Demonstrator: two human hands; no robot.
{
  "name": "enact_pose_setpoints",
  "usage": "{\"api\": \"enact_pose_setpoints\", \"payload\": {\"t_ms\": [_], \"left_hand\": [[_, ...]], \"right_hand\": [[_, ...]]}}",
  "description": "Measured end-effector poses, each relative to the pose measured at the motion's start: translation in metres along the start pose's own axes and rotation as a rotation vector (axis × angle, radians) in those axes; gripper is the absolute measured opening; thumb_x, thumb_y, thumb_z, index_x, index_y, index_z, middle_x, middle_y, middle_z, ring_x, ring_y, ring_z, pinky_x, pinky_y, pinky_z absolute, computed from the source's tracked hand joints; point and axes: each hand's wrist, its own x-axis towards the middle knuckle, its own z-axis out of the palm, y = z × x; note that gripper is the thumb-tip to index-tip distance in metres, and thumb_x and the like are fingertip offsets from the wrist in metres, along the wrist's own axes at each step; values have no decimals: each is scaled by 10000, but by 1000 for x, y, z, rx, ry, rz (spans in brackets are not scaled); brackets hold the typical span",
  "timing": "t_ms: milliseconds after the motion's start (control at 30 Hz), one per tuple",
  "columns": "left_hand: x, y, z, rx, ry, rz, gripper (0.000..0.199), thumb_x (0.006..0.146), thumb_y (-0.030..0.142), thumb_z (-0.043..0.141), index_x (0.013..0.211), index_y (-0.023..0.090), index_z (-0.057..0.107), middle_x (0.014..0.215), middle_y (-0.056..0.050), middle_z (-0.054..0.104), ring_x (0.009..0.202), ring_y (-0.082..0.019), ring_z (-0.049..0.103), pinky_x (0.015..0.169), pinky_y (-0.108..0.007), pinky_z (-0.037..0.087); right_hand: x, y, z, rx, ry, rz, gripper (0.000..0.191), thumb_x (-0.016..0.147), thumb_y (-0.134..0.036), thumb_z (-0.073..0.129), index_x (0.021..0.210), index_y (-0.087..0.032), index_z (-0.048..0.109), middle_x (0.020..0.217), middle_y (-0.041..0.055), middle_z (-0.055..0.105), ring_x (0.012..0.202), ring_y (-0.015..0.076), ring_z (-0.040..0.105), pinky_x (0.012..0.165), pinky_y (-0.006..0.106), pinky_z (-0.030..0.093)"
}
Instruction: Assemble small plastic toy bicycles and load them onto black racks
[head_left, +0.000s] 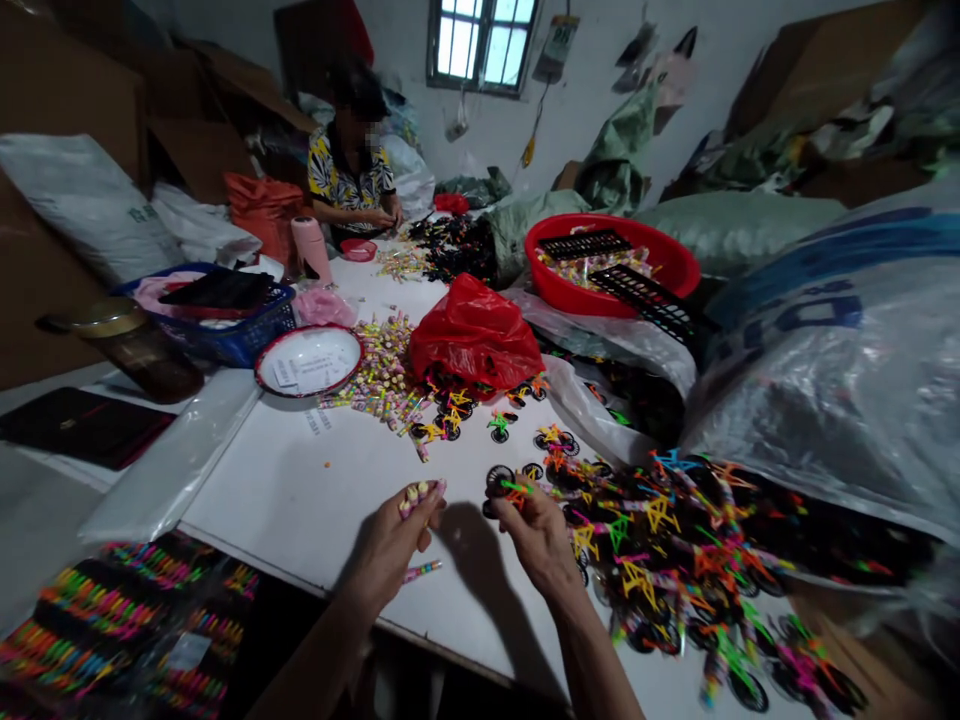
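My left hand (397, 540), at the middle of the white table (300, 500), is closed around several small candy-coloured tubes (420, 495). To its right, my right hand (536, 530) pinches a toy bicycle (501, 482) with black wheels and green and orange parts. One striped tube (424, 571) lies on the table just beside my left hand. Many colourful toy bicycles (656, 515) are heaped to the right of my right hand. A pile of similar tubes (382, 365) lies farther back, beside a red plastic bag (476, 335).
A white dish (309, 362) with a red rim and a blue basket (247, 335) stand at left. A red basin (682, 270) and a large plastic sack (840, 380) are at right. Another person (352, 165) works at the far end. Packed bags (120, 630) lie at lower left.
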Motion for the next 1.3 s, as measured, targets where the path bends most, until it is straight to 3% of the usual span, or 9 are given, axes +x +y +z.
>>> {"api": "enact_pose_setpoints", "payload": {"t_ms": [133, 233, 300, 433, 567, 733, 900, 1033, 1300], "left_hand": [[-13, -11, -13, 88, -105, 5, 407, 720, 468, 693, 984, 160, 663, 643, 40, 522, 444, -29, 340, 409, -171, 236], [-15, -22, -21, 71, -107, 46, 388, 731, 437, 695, 984, 146, 661, 653, 29, 530, 457, -30, 330, 421, -172, 246], [-15, -26, -25, 48, -102, 41, 382, 728, 421, 701, 984, 141, 658, 648, 22, 542, 464, -36, 337, 430, -176, 254], [-18, -27, -30, 27, -135, 73, 323, 734, 383, 704, 937, 136, 668, 568, 38, 497, 491, -60, 367, 466, -193, 280], [-23, -30, -30, 23, -184, 124, 300, 718, 364, 718, 911, 137, 682, 578, 29, 504, 513, -75, 379, 488, -206, 291], [-26, -31, -33, 95, -173, 97, 289, 716, 354, 711, 915, 145, 696, 603, 4, 560, 526, -91, 416, 485, -204, 303], [-31, -18, -32, 155, -185, 101, 267, 690, 362, 722, 846, 146, 709, 608, 0, 581, 509, -92, 405, 474, -203, 292], [-37, -4, -32, 220, -279, 80, 260, 697, 384, 709, 811, 150, 708, 569, 14, 561, 500, -96, 408, 483, -203, 296], [-41, -4, -37, 377, -421, 253, 126, 749, 285, 656, 765, 181, 723, 768, -57, 656, 754, -198, 592, 719, -272, 437]], "right_hand": [[-10, 13, -6, -286, -122, -4, 217, 858, -368, 505, 889, -174, 597, 812, 35, 589, 729, 166, 528, 655, 265, 410], [-10, 12, 1, -377, -91, 20, 247, 870, -381, 472, 803, -166, 571, 777, 29, 556, 694, 156, 506, 636, 265, 386], [-9, 4, 5, -324, -99, 63, 291, 882, -417, 453, 756, -171, 545, 710, 8, 528, 651, 142, 483, 596, 250, 363], [-13, -8, 13, -6, -286, 133, 329, 857, -478, 504, 750, -169, 539, 630, -30, 492, 579, 107, 437, 531, 216, 331], [-23, 0, 19, 220, -226, 253, 359, 751, -514, 633, 724, -169, 536, 558, -59, 457, 502, 84, 384, 486, 207, 295], [-29, 0, 13, 233, -193, 274, 340, 734, -489, 655, 679, -155, 619, 572, -27, 529, 529, 92, 420, 533, 219, 334], [-33, -10, 10, 268, -280, 272, 334, 757, -494, 637, 812, -164, 625, 620, -33, 514, 536, 86, 411, 503, 202, 335], [-35, -15, 10, 251, -339, 296, 358, 734, -480, 669, 889, -161, 614, 591, -53, 494, 492, 70, 386, 472, 193, 317], [-41, 5, 12, 432, -399, 389, 392, 604, -481, 764, 772, -154, 626, 598, -32, 574, 448, 57, 389, 441, 190, 311]]}}
